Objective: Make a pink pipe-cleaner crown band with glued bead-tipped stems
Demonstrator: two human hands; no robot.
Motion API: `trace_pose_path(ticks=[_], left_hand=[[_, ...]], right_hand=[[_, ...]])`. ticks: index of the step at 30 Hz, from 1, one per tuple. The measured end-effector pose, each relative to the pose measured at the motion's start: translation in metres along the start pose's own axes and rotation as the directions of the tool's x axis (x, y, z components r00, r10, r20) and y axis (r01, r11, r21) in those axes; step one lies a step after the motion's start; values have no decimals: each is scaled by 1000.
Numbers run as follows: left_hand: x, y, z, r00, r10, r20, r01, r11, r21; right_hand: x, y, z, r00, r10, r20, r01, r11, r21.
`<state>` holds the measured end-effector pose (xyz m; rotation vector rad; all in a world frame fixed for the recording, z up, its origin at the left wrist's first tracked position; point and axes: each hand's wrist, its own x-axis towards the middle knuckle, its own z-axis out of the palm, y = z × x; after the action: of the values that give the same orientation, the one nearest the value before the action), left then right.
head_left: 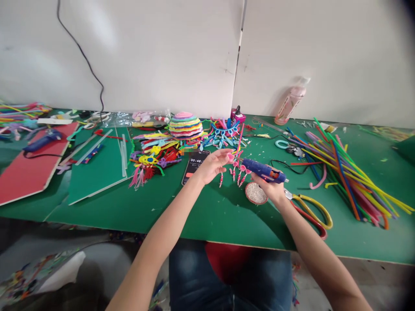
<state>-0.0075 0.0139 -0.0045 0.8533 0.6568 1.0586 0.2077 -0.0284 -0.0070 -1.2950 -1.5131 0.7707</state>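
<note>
My right hand (pixel 271 189) is wrapped round the handle of a blue hot glue gun (pixel 260 169), its nozzle pointing left. Close to that nozzle, my left hand (pixel 212 166) pinches a small pink pipe-cleaner piece (pixel 230 157) between thumb and fingers. Below and between the hands, several pink-and-red dangling strands (pixel 239 178) show on the green table; whether they join the held piece I cannot tell. A round dish of pale grains (pixel 256 193) sits under the glue gun. Left of my left hand lies a phone (pixel 191 166) showing a timer.
Scissors with yellow and red handles (pixel 313 211) lie right of my right hand, beside a big heap of pipe cleaners (pixel 350 172). Behind stand a striped dome (pixel 185 126) and a pink bottle (pixel 290 103). Another glue gun (pixel 43 140) rests on a red board (pixel 35 172) at left.
</note>
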Motion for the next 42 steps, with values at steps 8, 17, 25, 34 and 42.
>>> trace_pose_path(ticks=[8,17,25,34,42], left_hand=[[-1,-4,3,1000,-10,-23,11,998,59],[0,-4,3,999,-22,-45,23,999,26],[0,-2,2,999,-4,-44,5,1000,28],[1,-3,-1,999,38,-28,-36,997,72],[1,-3,-3,977,213,-4,-194,901,387]], right_hand=[[0,-3,-1,997,-16,77,15,1000,8],[0,-2,-3,996,-31,89,32,999,-11],[0,-2,-3,995,-26,100,28,1000,-14],[0,-3,-3,994,-12,107,15,999,-28],[6,4,-5,989,61,133,-61,998,-2]])
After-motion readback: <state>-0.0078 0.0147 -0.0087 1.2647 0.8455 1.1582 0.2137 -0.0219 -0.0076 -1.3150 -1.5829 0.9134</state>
